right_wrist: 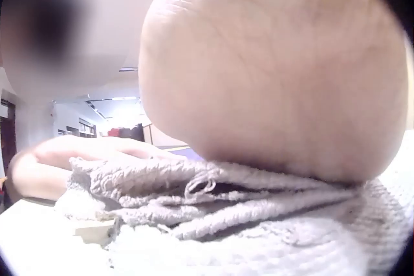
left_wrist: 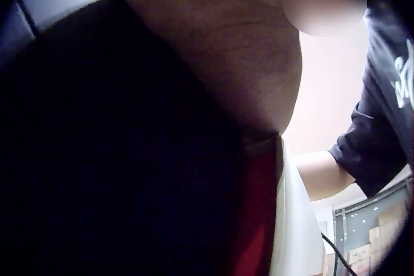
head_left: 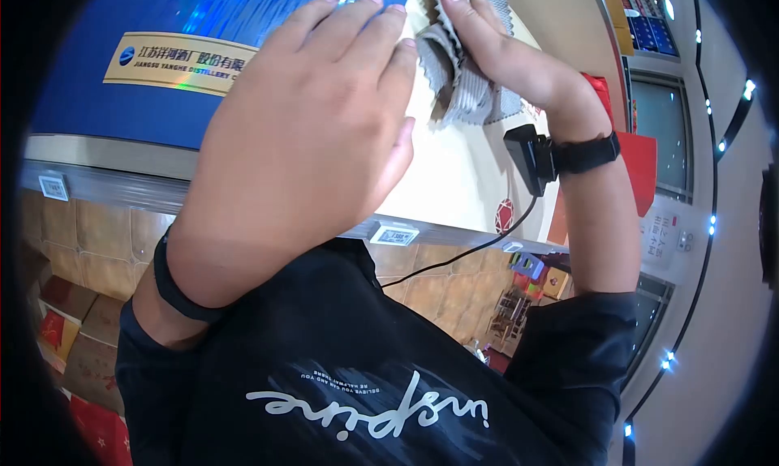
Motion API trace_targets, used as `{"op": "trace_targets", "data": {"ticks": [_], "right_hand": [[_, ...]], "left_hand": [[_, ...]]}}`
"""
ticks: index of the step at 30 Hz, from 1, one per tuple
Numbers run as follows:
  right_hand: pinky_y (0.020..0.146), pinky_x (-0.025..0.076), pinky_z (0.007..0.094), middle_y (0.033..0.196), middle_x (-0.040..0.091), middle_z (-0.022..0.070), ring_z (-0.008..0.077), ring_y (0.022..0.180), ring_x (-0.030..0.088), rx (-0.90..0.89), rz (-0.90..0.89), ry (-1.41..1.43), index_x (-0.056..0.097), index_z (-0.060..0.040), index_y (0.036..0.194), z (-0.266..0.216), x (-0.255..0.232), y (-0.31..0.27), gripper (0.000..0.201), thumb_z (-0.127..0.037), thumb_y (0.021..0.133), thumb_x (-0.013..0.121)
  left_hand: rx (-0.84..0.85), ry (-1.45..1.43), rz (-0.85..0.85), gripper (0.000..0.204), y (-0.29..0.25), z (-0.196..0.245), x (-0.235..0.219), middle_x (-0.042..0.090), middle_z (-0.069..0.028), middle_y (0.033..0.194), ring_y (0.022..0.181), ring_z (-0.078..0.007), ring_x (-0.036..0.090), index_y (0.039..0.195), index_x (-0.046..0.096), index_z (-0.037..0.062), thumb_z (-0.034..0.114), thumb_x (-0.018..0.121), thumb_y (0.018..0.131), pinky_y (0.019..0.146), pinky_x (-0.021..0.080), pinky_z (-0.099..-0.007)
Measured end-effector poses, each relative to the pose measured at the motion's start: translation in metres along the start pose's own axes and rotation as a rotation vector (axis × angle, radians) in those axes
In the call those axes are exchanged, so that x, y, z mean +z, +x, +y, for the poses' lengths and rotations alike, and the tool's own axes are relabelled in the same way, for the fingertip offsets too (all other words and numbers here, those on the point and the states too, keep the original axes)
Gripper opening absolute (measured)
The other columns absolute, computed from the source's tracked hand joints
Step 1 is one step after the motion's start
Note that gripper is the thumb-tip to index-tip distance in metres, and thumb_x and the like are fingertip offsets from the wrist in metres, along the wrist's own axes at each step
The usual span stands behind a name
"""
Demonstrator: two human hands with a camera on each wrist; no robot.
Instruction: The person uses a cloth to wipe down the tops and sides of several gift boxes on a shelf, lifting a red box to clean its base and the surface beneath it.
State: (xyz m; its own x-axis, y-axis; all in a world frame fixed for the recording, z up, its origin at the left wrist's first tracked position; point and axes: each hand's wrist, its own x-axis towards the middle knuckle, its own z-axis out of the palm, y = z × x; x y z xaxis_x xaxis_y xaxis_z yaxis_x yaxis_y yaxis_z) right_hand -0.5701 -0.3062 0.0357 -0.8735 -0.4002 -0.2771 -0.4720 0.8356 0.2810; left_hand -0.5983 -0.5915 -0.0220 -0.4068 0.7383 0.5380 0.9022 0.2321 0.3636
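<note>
In the head view, my left hand (head_left: 300, 117) lies with straight fingers over a shiny blue box (head_left: 73, 101) that carries a gold distillery label (head_left: 174, 63). My right hand (head_left: 495, 44) holds a crumpled grey cloth (head_left: 471, 93) with zigzag-cut edges on the pale surface beside the box; its fingertips are partly hidden. In the right wrist view, the heel of that hand (right_wrist: 272, 75) presses on the bunched folds of cloth (right_wrist: 246, 205). Only the underside of my left hand (left_wrist: 226, 43) shows in the left wrist view, above a large dark area.
The cream counter top (head_left: 454, 190) has a metal front edge with small price tags (head_left: 394, 235). A red box (head_left: 641, 174) stands beyond my right forearm. A black cable (head_left: 462, 255) runs from the right wrist camera (head_left: 531, 159). Brown tiled floor (head_left: 105, 231) lies below.
</note>
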Motion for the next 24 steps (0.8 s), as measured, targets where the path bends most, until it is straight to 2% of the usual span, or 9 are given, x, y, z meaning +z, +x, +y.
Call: {"op": "trace_targets", "data": {"ticks": [1, 3, 4, 11, 15, 17, 18, 19, 24], "right_hand": [[0.122, 0.037, 0.0409, 0.152, 0.052, 0.0234, 0.0321, 0.144, 0.049, -0.147, 0.047, -0.288, 0.043, 0.0128, 0.152, 0.003, -0.002, 0.006, 0.053, -0.026, 0.116, 0.043], [0.121, 0.038, 0.0411, 0.152, 0.052, 0.0224, 0.0329, 0.143, 0.049, 0.108, 0.075, 0.511, 0.046, 0.0088, 0.151, -0.007, -0.025, 0.028, 0.048, -0.023, 0.116, 0.041], [0.121, 0.037, 0.0408, 0.153, 0.051, 0.0223, 0.0328, 0.144, 0.048, 0.177, 0.072, 0.625, 0.046, 0.0083, 0.152, -0.007, -0.029, 0.033, 0.049, -0.025, 0.115, 0.041], [0.123, 0.031, 0.0390, 0.158, 0.046, 0.0217, 0.0318, 0.148, 0.043, 0.429, 0.021, 0.649, 0.042, 0.0048, 0.156, 0.014, -0.005, 0.027, 0.061, -0.040, 0.114, 0.038], [0.125, 0.028, 0.0379, 0.160, 0.043, 0.0213, 0.0312, 0.150, 0.039, 0.372, 0.046, 0.407, 0.040, 0.0028, 0.158, 0.039, 0.018, 0.004, 0.068, -0.049, 0.113, 0.037], [0.125, 0.026, 0.0374, 0.162, 0.041, 0.0211, 0.0309, 0.151, 0.038, 0.438, 0.047, 0.419, 0.039, 0.0018, 0.159, 0.042, 0.027, -0.013, 0.072, -0.053, 0.113, 0.036], [0.131, 0.018, 0.0376, 0.171, 0.032, 0.0220, 0.0332, 0.159, 0.029, 0.714, -0.012, 0.761, 0.031, 0.0006, 0.166, 0.034, 0.027, -0.019, 0.087, -0.066, 0.110, 0.035], [0.131, 0.015, 0.0374, 0.175, 0.026, 0.0207, 0.0331, 0.163, 0.020, 0.728, -0.032, 0.767, 0.028, -0.0010, 0.167, 0.033, 0.025, -0.030, 0.085, -0.063, 0.111, 0.037], [0.133, 0.008, 0.0383, 0.178, 0.017, 0.0180, 0.0334, 0.166, 0.005, 0.850, -0.138, 0.731, 0.023, -0.0028, 0.169, 0.039, 0.040, -0.089, 0.084, -0.062, 0.111, 0.035]], "left_hand": [[-0.001, -0.015, 0.010, 0.047, 0.000, 0.000, 0.000, 0.062, -0.0220, 0.143, 0.136, -0.0384, 0.056, 0.130, 0.069, -0.0029, 0.020, 0.073, 0.089, 0.118, 0.041, -0.0502], [-0.003, -0.034, 0.016, 0.047, 0.001, -0.001, 0.000, 0.062, -0.0221, 0.141, 0.135, -0.0383, 0.056, 0.129, 0.070, -0.0027, 0.020, 0.074, 0.088, 0.118, 0.041, -0.0499], [-0.004, -0.038, 0.011, 0.047, 0.001, -0.001, -0.001, 0.063, -0.0220, 0.141, 0.135, -0.0381, 0.056, 0.129, 0.070, -0.0026, 0.020, 0.074, 0.088, 0.118, 0.041, -0.0496], [-0.005, -0.026, -0.003, 0.046, 0.003, 0.002, -0.004, 0.064, -0.0206, 0.139, 0.134, -0.0376, 0.057, 0.128, 0.071, 0.0002, 0.022, 0.075, 0.089, 0.117, 0.043, -0.0483], [0.010, 0.024, 0.049, 0.044, 0.000, 0.001, 0.000, 0.064, -0.0183, 0.141, 0.134, -0.0366, 0.058, 0.129, 0.071, 0.0027, 0.023, 0.074, 0.090, 0.118, 0.042, -0.0484], [0.002, 0.054, 0.052, 0.044, -0.002, 0.001, 0.001, 0.064, -0.0171, 0.142, 0.135, -0.0360, 0.058, 0.130, 0.071, 0.0039, 0.024, 0.073, 0.092, 0.118, 0.042, -0.0483], [-0.001, 0.062, 0.057, 0.044, -0.003, 0.002, 0.001, 0.064, -0.0168, 0.142, 0.136, -0.0358, 0.057, 0.131, 0.071, 0.0045, 0.024, 0.073, 0.092, 0.119, 0.041, -0.0484], [-0.004, 0.071, 0.062, 0.044, -0.003, 0.002, 0.002, 0.064, -0.0164, 0.143, 0.136, -0.0357, 0.057, 0.132, 0.071, 0.0052, 0.025, 0.072, 0.093, 0.120, 0.041, -0.0485], [-0.026, 0.100, 0.060, 0.043, -0.005, 0.003, 0.004, 0.063, -0.0159, 0.146, 0.138, -0.0362, 0.056, 0.134, 0.070, 0.0075, 0.027, 0.069, 0.095, 0.122, 0.039, -0.0493]]}}
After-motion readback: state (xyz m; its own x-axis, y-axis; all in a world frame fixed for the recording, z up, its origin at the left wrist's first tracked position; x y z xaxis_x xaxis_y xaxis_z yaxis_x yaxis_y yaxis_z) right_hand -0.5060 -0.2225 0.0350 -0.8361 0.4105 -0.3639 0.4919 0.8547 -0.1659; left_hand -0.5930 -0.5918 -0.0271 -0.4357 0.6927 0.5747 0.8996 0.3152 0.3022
